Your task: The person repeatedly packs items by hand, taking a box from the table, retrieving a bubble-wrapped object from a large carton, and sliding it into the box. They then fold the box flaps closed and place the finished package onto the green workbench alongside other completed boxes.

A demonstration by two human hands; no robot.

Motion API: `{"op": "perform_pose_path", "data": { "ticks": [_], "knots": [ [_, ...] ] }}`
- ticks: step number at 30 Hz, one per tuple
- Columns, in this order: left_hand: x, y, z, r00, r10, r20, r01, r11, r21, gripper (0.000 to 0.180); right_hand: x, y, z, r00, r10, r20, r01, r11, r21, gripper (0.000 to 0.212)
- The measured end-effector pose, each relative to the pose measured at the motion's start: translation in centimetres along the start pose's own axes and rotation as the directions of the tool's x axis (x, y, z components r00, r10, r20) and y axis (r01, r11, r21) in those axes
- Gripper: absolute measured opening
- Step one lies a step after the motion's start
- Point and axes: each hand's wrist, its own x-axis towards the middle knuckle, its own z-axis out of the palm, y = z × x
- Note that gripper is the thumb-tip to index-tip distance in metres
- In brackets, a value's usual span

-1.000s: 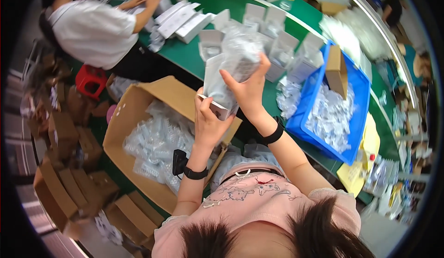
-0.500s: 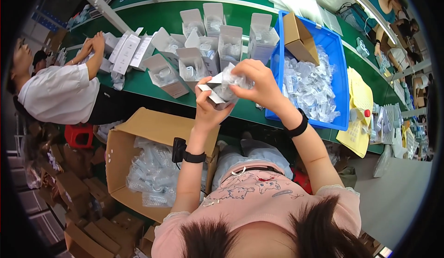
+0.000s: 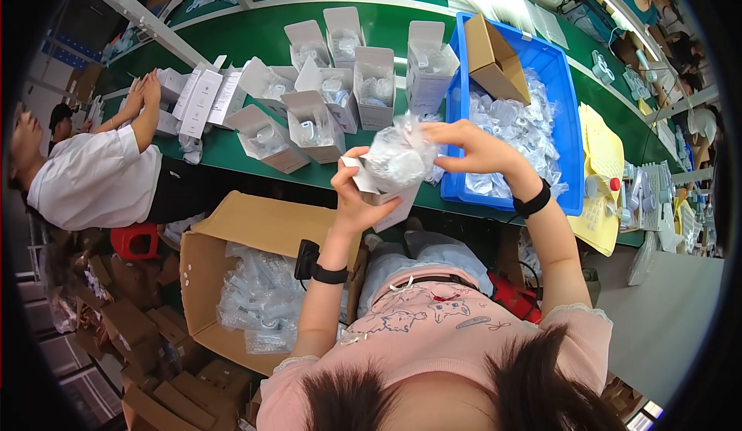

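- Fingers of my left hand (image 3: 357, 208) are closed round the white box (image 3: 403, 208), thumb on the near side, holding it tilted in front of me above the table's edge.
- My right hand (image 3: 485, 151) is half spread, thumb apart from the fingers, its tips at the edge of the bubble-wrapped bundle (image 3: 397, 157); whether they pinch the film, I cannot tell.
- Half a second ago those right fingers were curled over the bundle; now they reach in from the side, and more of it shows. It bulges above the box's mouth, so I judge it not fully seated.
- Crinkled, clear and shiny, the wrap makes a soft rounded lump against stiff, square-cornered card.
- Beyond, on the smooth green table (image 3: 224, 146), open white cartons (image 3: 376, 75) stand with flaps up and clear wrap inside.
- To my right, a glossy blue plastic bin (image 3: 570, 133) holds crumpled clear packets (image 3: 519, 131) and a plain brown cardboard box (image 3: 495, 58).
- Low on my left, a big corrugated carton (image 3: 255, 218) holds limp bubble-wrap bags (image 3: 267, 296).
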Motion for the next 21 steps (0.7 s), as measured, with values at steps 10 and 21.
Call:
{"op": "perform_pose_path", "data": {
  "ticks": [10, 21],
  "knots": [
    [1.2, -2.2, 1.0, 0.981, -0.066, 0.182, 0.048, 0.994, 0.098, 0.087, 3.2, 2.0, 1.2, 0.938, 0.226, -0.263, -0.214, 0.974, 0.073, 0.015],
    [0.3, -7.9, 0.0, 0.961, -0.276, -0.023, 0.276, 0.942, 0.19, 0.076, 6.0, 9.3, 2.0, 0.902, 0.223, -0.37, -0.258, 0.965, -0.047, 0.011]
  ]
}}
